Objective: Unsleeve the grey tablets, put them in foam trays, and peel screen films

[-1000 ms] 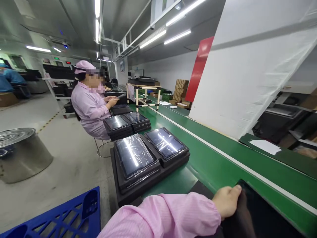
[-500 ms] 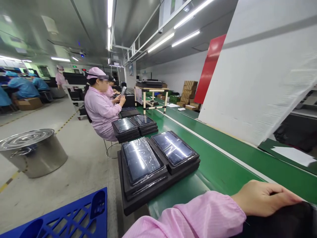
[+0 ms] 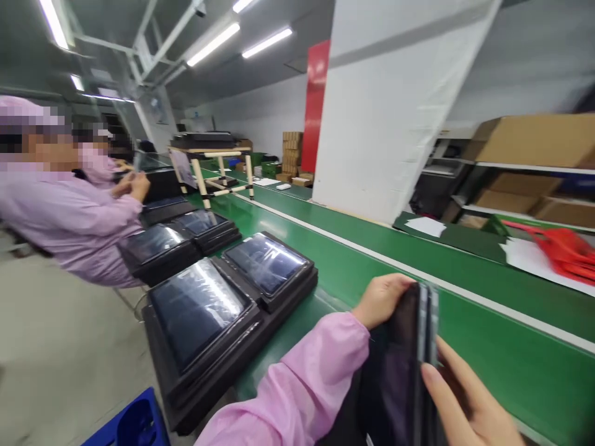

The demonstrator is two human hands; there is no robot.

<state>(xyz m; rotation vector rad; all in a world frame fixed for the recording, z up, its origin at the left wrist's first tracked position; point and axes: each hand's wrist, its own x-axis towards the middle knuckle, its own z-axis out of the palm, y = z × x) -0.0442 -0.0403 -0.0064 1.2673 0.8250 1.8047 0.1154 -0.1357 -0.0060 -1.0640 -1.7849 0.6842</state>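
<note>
Near the front edge of the bench, I hold what look like two thin tablets (image 3: 403, 356), dark-faced with silvery edges, upright and face to face. My left hand (image 3: 379, 300) is closed over their top far corner. On the near side my right hand (image 3: 471, 399) pinches their edge between thumb and fingers. Dark material lies beneath them, partly hidden by my pink sleeve (image 3: 297, 378). To the left, a glossy tablet (image 3: 199, 313) and another tablet (image 3: 269, 263) lie face up in a black foam tray (image 3: 274, 319).
Further along the green bench (image 3: 372, 260) lie more trays with tablets (image 3: 155, 243). A co-worker in pink (image 3: 69, 210) sits at the left. Beyond stand a pipe-framed stand (image 3: 204, 179) and a white pillar (image 3: 372, 111). A red item (image 3: 564, 248) lies on paper at the right.
My view has swung to the right. My right hand has come into view, and the tablets now stand upright between both hands. The co-worker has shifted toward the left edge.
</note>
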